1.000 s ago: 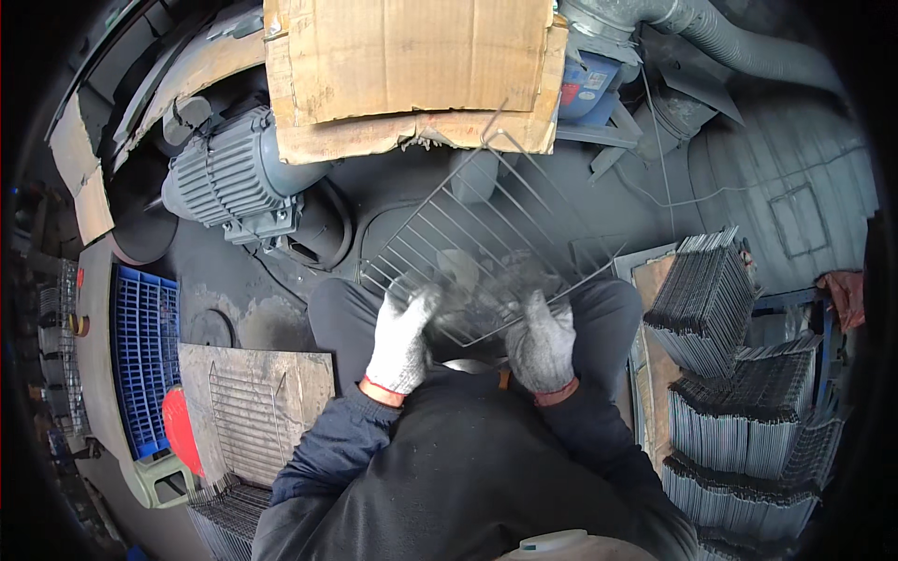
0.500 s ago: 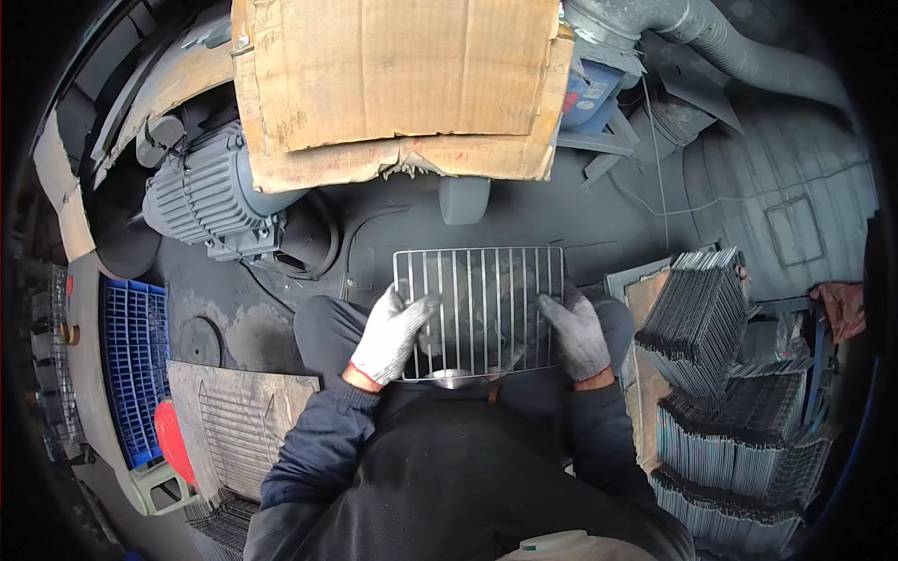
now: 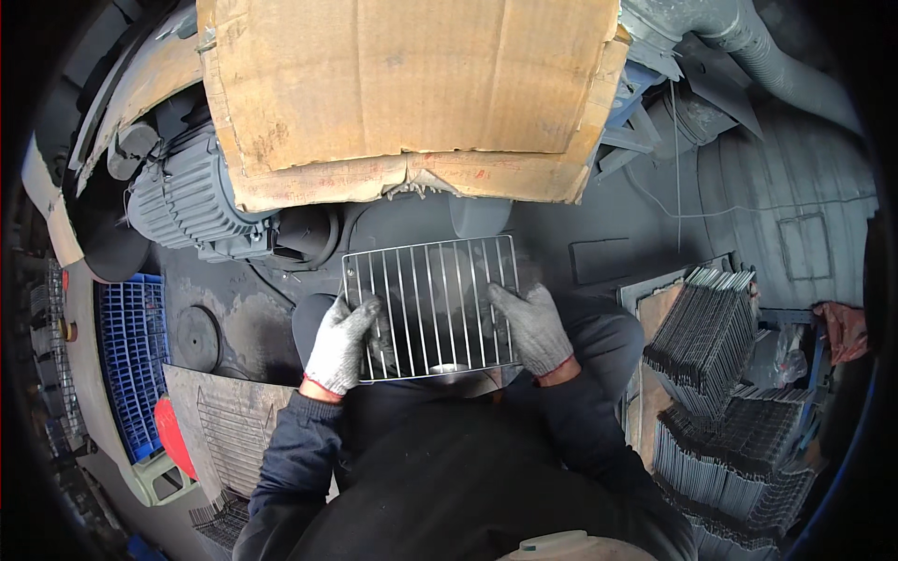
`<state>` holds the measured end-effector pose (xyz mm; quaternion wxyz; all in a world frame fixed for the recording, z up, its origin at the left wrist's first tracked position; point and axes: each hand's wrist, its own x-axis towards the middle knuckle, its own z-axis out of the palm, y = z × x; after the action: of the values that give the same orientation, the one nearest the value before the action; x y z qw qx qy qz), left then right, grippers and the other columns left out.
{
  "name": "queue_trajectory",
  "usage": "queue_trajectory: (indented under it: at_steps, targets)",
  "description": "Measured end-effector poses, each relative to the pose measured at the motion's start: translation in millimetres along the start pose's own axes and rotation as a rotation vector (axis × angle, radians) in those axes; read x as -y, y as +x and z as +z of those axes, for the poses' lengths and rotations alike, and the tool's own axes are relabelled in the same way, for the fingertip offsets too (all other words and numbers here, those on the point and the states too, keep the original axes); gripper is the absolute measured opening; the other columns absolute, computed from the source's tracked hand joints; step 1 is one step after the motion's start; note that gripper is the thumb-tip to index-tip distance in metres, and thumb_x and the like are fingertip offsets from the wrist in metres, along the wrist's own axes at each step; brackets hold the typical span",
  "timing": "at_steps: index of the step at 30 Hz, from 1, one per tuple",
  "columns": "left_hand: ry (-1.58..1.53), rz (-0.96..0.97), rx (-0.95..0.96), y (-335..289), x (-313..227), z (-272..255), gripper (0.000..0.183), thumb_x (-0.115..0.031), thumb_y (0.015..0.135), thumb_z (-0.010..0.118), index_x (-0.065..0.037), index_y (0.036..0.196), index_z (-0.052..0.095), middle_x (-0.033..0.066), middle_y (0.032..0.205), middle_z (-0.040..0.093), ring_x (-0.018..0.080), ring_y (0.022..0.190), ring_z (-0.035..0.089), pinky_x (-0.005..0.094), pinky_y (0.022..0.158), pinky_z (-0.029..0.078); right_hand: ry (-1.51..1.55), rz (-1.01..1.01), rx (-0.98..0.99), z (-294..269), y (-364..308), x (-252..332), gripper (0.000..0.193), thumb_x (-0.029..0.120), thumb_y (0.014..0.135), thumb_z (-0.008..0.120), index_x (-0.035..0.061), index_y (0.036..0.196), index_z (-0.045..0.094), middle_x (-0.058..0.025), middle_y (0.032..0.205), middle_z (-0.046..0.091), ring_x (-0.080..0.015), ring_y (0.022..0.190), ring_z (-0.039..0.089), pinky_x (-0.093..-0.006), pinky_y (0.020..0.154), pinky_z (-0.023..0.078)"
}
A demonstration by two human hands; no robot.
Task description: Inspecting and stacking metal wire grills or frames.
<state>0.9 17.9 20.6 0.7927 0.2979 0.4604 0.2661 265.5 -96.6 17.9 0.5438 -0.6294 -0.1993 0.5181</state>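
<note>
Grey floor point(image 3: 561, 234) below; wire rack point(image 3: 432, 309) held between left hand point(image 3: 340, 348) and right hand point(image 3: 535, 331).

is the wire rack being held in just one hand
No, the left hand holds the wire rack at its left side and the right hand at its right.

your gloves point(image 3: 340, 344) are greyish white with red cuffs point(image 3: 324, 388), your sleeves point(image 3: 309, 432) navy, the rack point(image 3: 430, 309) silver-barred, the crate point(image 3: 132, 360) blue.
</note>
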Motion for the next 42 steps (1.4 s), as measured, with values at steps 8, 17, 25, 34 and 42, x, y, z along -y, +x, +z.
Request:
queue_trajectory:
  at_steps: [8, 17, 25, 34, 42]
  targets:
    - [0.255, -0.024, 0.216, 42.0, 45.2, 80.4, 0.014, -0.015, 0.109, 0.066, -0.007, 0.117, 0.059, 0.0011, 0.084, 0.065, 0.0115, 0.063, 0.06, 0.0259, 0.058, 0.049, -0.068, 0.08, -0.345, -80.2, -42.5, 45.3, 0.025, 0.011, 0.104, 0.068, 0.0015, 0.126, 0.071, -0.0023, 0.099, 0.075, -0.0115, 0.075, 0.068, -0.0236, 0.067, 0.053]
    - [0.073, -0.042, -0.033, 9.3, 5.1, -9.8, 0.017, -0.016, 0.106, 0.065, -0.006, 0.119, 0.06, 0.0042, 0.083, 0.064, 0.0159, 0.063, 0.062, 0.033, 0.051, 0.056, -0.091, 0.162, 0.042, -16.4, 2.9, -2.3, 0.017, 0.02, 0.104, 0.072, 0.0055, 0.113, 0.077, 0.0018, 0.085, 0.067, -0.0116, 0.07, 0.059, -0.0301, 0.065, 0.05]
    - [0.098, -0.078, 0.197, 33.2, 30.0, 71.9, 0.016, -0.018, 0.107, 0.068, -0.007, 0.117, 0.062, 0.0015, 0.088, 0.066, 0.0109, 0.068, 0.06, 0.0259, 0.061, 0.051, -0.04, 0.033, -0.258, -76.0, -33.5, 40.9, 0.026, 0.012, 0.103, 0.068, -0.0012, 0.125, 0.074, -0.0054, 0.109, 0.077, -0.0127, 0.094, 0.07, -0.0272, 0.08, 0.056]
    - [0.222, 0.015, 0.025, 14.9, -7.3, 15.7, 0.014, -0.015, 0.105, 0.064, -0.007, 0.116, 0.062, 0.0034, 0.088, 0.065, 0.0149, 0.07, 0.063, 0.0321, 0.061, 0.056, -0.237, -0.103, -0.043, -29.7, -0.6, -0.4, 0.023, 0.017, 0.105, 0.069, 0.0024, 0.121, 0.076, -0.0039, 0.105, 0.076, -0.011, 0.091, 0.065, -0.0294, 0.078, 0.051]
    - [0.071, -0.134, 0.242, 42.4, 20.0, 65.0, 0.021, -0.02, 0.106, 0.069, -0.004, 0.118, 0.062, 0.0066, 0.088, 0.068, 0.0184, 0.063, 0.066, 0.0333, 0.056, 0.058, -0.052, 0.077, -0.254, -83.5, -23.0, 32.2, 0.023, 0.01, 0.103, 0.069, 0.0001, 0.123, 0.073, -0.0044, 0.112, 0.076, -0.0128, 0.097, 0.071, -0.0272, 0.083, 0.057]
